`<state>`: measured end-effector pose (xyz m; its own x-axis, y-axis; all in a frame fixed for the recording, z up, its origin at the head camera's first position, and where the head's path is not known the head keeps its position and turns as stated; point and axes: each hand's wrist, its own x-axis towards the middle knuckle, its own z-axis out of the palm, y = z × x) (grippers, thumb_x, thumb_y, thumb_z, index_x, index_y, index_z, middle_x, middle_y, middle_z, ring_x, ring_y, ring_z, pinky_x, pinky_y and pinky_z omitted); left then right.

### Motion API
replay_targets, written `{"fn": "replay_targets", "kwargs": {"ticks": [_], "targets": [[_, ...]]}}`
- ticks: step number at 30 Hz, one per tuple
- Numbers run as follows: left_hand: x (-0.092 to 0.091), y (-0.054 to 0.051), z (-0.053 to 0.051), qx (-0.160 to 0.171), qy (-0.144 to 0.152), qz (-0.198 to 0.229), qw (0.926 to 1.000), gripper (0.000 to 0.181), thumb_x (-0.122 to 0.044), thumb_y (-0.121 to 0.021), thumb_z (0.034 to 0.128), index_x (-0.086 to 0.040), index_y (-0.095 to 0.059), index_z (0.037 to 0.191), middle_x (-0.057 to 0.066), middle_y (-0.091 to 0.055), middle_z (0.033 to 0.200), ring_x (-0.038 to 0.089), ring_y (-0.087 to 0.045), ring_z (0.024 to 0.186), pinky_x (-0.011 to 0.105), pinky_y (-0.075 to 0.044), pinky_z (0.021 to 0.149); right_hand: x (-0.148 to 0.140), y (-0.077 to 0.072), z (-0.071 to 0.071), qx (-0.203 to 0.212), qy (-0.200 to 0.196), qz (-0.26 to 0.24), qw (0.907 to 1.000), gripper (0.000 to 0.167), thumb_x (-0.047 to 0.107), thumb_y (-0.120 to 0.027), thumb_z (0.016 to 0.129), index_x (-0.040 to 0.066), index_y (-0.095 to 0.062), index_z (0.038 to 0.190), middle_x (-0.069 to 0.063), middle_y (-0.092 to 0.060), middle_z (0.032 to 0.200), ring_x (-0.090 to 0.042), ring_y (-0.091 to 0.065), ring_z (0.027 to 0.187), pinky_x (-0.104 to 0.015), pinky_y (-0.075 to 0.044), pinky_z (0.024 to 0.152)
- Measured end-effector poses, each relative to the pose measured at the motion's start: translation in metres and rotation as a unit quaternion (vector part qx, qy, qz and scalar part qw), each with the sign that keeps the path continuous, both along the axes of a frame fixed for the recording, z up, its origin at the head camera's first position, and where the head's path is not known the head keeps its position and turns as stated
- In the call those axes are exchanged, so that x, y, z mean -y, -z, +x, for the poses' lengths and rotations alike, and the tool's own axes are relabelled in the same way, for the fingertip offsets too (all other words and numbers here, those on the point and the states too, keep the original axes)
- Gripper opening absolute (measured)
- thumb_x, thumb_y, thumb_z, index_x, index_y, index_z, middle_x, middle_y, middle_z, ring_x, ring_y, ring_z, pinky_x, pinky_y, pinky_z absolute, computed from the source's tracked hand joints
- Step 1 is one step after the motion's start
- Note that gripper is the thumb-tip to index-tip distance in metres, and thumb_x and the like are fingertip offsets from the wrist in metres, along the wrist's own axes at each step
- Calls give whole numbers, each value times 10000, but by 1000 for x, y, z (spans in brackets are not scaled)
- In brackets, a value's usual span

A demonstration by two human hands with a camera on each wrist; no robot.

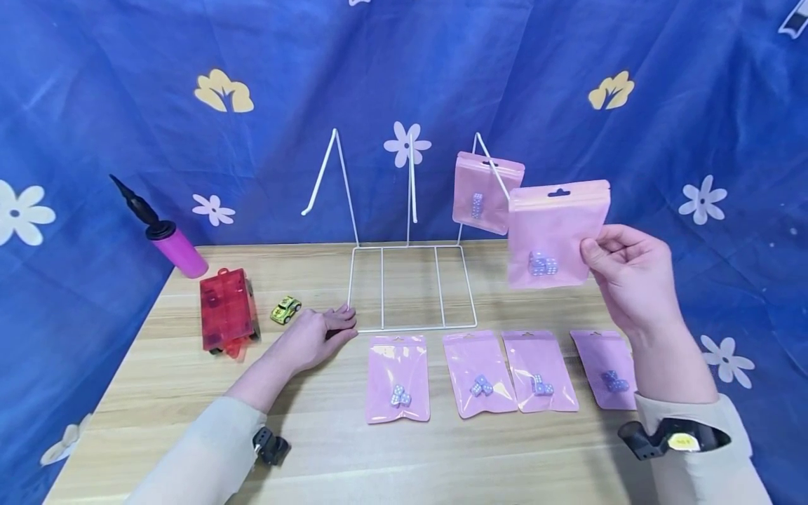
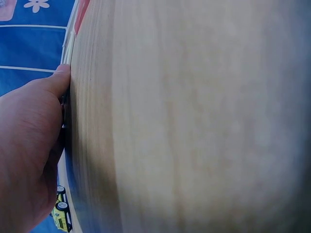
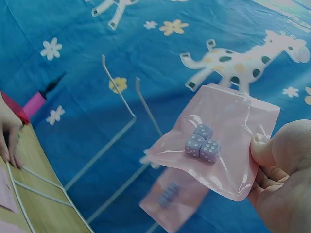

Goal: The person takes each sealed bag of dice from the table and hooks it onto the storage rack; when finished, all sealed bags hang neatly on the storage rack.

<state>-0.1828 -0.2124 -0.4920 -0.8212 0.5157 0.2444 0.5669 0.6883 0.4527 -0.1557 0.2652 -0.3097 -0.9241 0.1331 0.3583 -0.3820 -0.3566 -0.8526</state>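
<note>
A white wire rack stands on the table with three upper prongs. On its right prong hangs a pink pouch of dice. My right hand pinches another pink pouch by its right edge, in front of that prong's tip; whether the two touch I cannot tell. In the right wrist view this pouch shows several purple dice inside. At the rack's front left corner my left hand rests with its fingers on the base wire; in the left wrist view the hand lies at the wire.
Several pink pouches lie in a row before the rack, the leftmost near the middle and the rightmost by my right forearm. To the left are a yellow-green toy car, a red case and a pink pump. Blue cloth hangs behind.
</note>
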Motion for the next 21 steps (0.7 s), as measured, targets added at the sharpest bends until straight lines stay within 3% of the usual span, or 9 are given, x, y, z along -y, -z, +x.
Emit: {"fn": "replay_targets", "kwargs": {"ticks": [6, 15, 21], "targets": [[0, 0, 0, 7, 12, -4, 10000, 367, -220, -790, 987, 6, -746, 1273, 155, -686, 1330, 330, -624, 1295, 492, -493, 1096, 29, 4, 1, -37, -205, 43, 9998, 169, -234, -663, 916, -86, -744, 922, -113, -756, 792, -134, -689, 673, -174, -578, 626], [0, 1, -1, -15, 1, 25, 10000, 371, -236, -793, 985, 1, -750, 1267, 155, -689, 1324, 327, -630, 1286, 486, -492, 1095, 66, 12, 2, -145, -870, -110, 9960, 114, -51, -838, 866, -44, -756, 944, -91, -776, 848, -124, -744, 782, -189, -603, 721], [1, 1, 0, 6, -22, 10, 10000, 373, -239, -788, 990, -4, -748, 1276, 150, -686, 1332, 320, -623, 1297, 487, -487, 1102, 89, 18, 2, -46, -792, 111, 9968, 119, -15, -851, 869, 21, -757, 934, -62, -775, 847, -110, -740, 793, -174, -592, 722]]}}
